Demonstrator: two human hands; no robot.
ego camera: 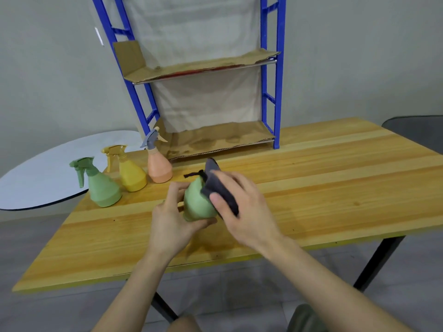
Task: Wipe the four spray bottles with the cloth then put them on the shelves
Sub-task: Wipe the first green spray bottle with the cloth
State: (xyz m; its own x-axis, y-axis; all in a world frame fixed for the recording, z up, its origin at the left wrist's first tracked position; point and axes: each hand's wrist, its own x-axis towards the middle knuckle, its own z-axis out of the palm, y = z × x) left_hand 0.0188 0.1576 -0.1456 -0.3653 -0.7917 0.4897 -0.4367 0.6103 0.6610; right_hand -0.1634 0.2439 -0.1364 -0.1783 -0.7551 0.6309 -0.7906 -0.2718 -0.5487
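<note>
My left hand (171, 218) grips a light green spray bottle (197, 203) with a black trigger head, held just above the wooden table (323, 188). My right hand (242, 207) presses a dark grey cloth (219, 186) against the bottle's right side. Three more spray bottles stand in a row at the table's far left: a green one (102, 185), a yellow one (130, 172) and an orange one with a grey head (158, 164). The blue shelf rack (276, 92) stands at the back of the table; cardboard lines its two visible shelves, which hold nothing.
A white oval tabletop (45, 173) lies beyond the table's left edge. A dark chair back (417, 133) shows at the far right. Grey wall behind the rack. My knees are at the bottom of the view.
</note>
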